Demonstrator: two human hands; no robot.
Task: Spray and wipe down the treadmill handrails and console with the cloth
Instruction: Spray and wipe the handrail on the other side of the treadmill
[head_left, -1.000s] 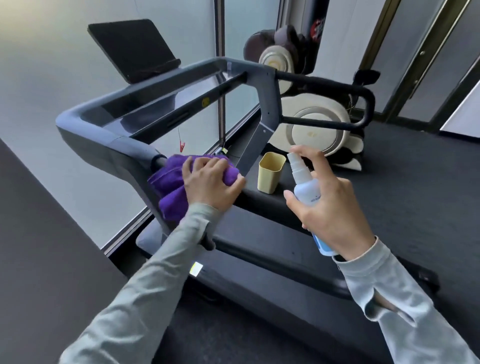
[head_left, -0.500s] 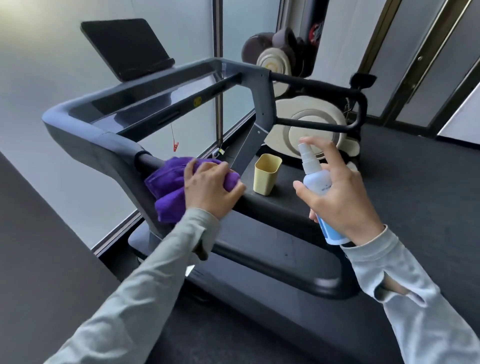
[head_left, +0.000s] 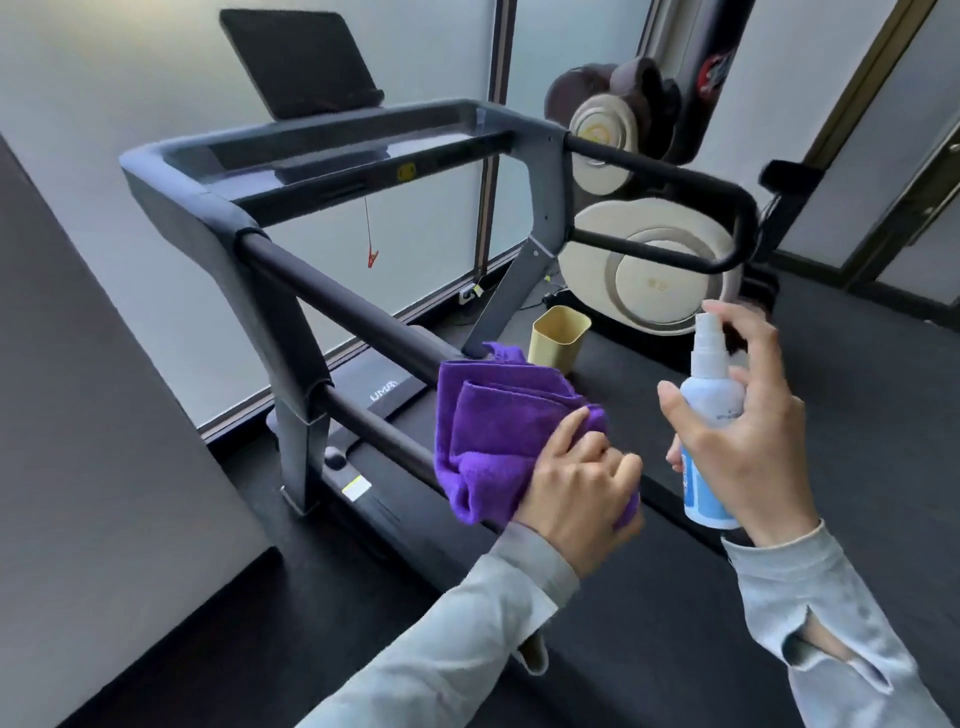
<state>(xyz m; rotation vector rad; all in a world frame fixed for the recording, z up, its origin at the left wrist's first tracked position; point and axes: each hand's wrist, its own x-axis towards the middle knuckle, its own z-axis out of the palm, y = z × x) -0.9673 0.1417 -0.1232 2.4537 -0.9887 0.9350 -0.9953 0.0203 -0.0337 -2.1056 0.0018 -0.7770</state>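
My left hand (head_left: 576, 480) grips a folded purple cloth (head_left: 498, 431) wrapped over the near end of the treadmill's left handrail (head_left: 332, 301), a black padded bar. My right hand (head_left: 748, 436) holds a white spray bottle (head_left: 709, 410) with a blue label upright, forefinger over its nozzle, above the belt. The grey console (head_left: 291, 156) spans the top with a dark tablet screen (head_left: 301, 57) above it. The right handrail (head_left: 675, 176) loops at the far side.
A yellow cup (head_left: 558, 338) stands on the treadmill deck beyond the cloth. A cream and brown exercise machine (head_left: 649, 260) sits past the right handrail. A red safety clip (head_left: 372, 254) hangs under the console. Frosted glass is ahead, a grey wall at left.
My left hand slid the cloth along the left handrail from the console end toward me, baring the bar. My right hand with the bottle stayed beside it as the view shifted.
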